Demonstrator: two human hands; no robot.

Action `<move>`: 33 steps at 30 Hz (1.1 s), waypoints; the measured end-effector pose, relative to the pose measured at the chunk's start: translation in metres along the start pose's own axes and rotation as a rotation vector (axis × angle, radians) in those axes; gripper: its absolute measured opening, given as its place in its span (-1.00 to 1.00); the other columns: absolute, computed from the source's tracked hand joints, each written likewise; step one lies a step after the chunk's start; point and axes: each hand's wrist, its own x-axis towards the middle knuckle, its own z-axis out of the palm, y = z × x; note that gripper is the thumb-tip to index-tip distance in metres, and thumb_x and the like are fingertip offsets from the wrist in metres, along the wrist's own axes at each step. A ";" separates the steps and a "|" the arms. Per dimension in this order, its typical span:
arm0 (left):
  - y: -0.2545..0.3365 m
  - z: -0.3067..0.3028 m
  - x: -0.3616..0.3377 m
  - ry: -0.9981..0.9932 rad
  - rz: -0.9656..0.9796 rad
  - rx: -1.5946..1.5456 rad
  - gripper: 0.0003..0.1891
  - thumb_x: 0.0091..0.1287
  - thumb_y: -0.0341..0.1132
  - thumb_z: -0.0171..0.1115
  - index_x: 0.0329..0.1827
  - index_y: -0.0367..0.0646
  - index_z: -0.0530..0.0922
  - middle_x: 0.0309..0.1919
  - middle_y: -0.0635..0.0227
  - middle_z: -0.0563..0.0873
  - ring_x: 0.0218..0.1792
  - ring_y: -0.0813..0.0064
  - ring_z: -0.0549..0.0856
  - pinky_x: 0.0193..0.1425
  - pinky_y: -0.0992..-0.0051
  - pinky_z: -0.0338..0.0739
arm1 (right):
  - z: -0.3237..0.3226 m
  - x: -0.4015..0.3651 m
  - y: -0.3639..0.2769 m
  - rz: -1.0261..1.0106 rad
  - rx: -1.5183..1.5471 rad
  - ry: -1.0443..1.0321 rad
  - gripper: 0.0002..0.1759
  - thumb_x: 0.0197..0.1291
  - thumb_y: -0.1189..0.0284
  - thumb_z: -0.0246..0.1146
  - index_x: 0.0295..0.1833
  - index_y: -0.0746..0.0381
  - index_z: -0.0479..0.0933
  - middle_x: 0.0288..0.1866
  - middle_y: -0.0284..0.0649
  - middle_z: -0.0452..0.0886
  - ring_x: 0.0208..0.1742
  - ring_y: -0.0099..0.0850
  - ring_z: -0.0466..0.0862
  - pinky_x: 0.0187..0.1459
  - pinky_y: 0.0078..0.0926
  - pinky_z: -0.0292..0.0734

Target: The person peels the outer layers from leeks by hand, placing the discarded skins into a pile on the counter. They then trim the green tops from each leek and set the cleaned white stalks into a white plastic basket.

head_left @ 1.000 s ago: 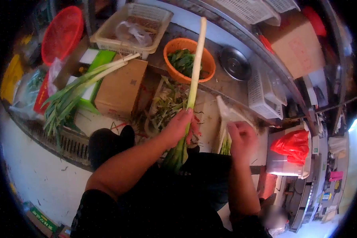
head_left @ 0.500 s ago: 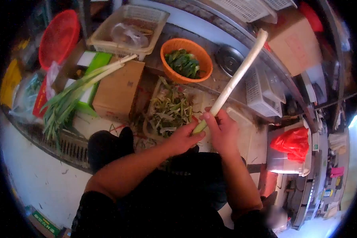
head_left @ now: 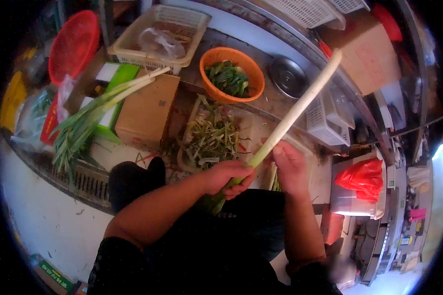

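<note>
A long leek (head_left: 300, 107) slants up to the right, its white end high and its green part low near my lap. My left hand (head_left: 227, 177) is wrapped round the leek at the start of the green. Just right of the stalk is my right hand (head_left: 290, 166), its fingers curled and pinched together; whatever they hold is hidden. Beyond the hands, a tray holds leek trimmings (head_left: 211, 135). An orange basket (head_left: 255, 96) behind it contains cut green leaves (head_left: 227, 78).
Other leeks (head_left: 101, 110) lie across a cardboard box (head_left: 147, 113) on the left. A cream crate (head_left: 192, 54) with a plastic bag stands behind. A metal lid (head_left: 286, 73) rests on the shelf, and a red bag (head_left: 360, 178) sits on a white bin at right.
My left hand has shifted down along the leek, and more green shows. My right hand has come off the stalk toward the right. The leek's white tip has swung right and lower.
</note>
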 end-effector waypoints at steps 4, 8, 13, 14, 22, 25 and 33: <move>-0.005 -0.002 0.002 0.012 0.009 0.014 -0.60 0.45 -0.02 -0.01 -0.45 -0.16 0.42 -0.69 0.37 0.40 -0.70 0.53 0.39 -0.58 0.50 0.35 | 0.019 -0.005 -0.009 -0.016 0.029 0.055 -0.78 0.29 0.45 0.26 -0.01 0.31 0.55 -0.23 -0.33 0.64 -0.31 -0.59 0.58 -0.21 -0.57 0.52; -0.009 0.001 0.008 0.226 0.125 0.367 -0.67 0.43 -0.07 0.07 -0.26 -0.20 0.52 -0.58 0.35 0.50 -0.57 0.48 0.51 -0.43 0.47 0.42 | 0.016 -0.006 -0.009 0.006 -0.382 0.160 -0.81 0.18 0.44 0.36 -0.15 0.29 0.58 -0.35 -0.31 0.66 -0.34 -0.56 0.64 -0.27 -0.53 0.55; -0.024 0.006 0.014 0.575 0.296 0.877 -0.67 0.42 -0.10 0.11 -0.02 -0.21 0.52 -0.47 0.39 0.57 -0.48 0.52 0.57 -0.39 0.46 0.44 | 0.020 -0.008 -0.014 -0.030 -0.874 0.211 -0.86 0.24 0.39 0.30 -0.23 0.26 0.60 -0.49 -0.28 0.63 -0.47 -0.50 0.63 -0.38 -0.51 0.54; -0.022 0.007 0.015 0.639 0.444 1.007 -0.66 0.43 -0.10 0.11 0.02 -0.22 0.51 -0.46 0.40 0.58 -0.46 0.54 0.58 -0.38 0.46 0.44 | 0.018 -0.008 -0.010 -0.050 -0.845 0.176 -0.85 0.28 0.39 0.26 -0.20 0.27 0.59 -0.49 -0.27 0.62 -0.48 -0.47 0.63 -0.39 -0.48 0.54; -0.007 -0.003 0.006 0.273 0.141 0.184 -0.52 0.51 0.07 -0.19 -0.11 -0.16 0.55 -0.48 0.35 0.59 -0.58 0.51 0.55 -0.43 0.53 0.47 | 0.014 -0.002 -0.001 -0.004 -0.329 0.157 -0.82 0.38 0.44 0.16 -0.06 0.32 0.55 -0.37 -0.33 0.62 -0.31 -0.55 0.61 -0.22 -0.51 0.53; -0.007 -0.005 0.006 0.155 0.105 0.120 -0.35 0.49 0.21 -0.41 -0.08 -0.17 0.53 -0.41 0.33 0.60 -0.54 0.50 0.56 -0.40 0.51 0.49 | 0.020 -0.001 0.002 -0.041 -0.143 0.062 -0.86 0.33 0.47 0.21 -0.08 0.31 0.56 -0.31 -0.35 0.62 -0.25 -0.61 0.57 -0.16 -0.59 0.49; -0.027 -0.034 0.026 0.194 0.153 0.132 -0.62 0.42 -0.18 -0.11 0.07 -0.25 0.52 -0.17 0.27 0.67 -0.10 0.49 0.65 0.02 0.50 0.51 | -0.007 0.014 -0.008 -0.012 -0.250 0.371 -0.84 0.20 0.47 0.36 -0.18 0.30 0.55 -0.38 -0.38 0.60 -0.36 -0.64 0.54 -0.29 -0.67 0.46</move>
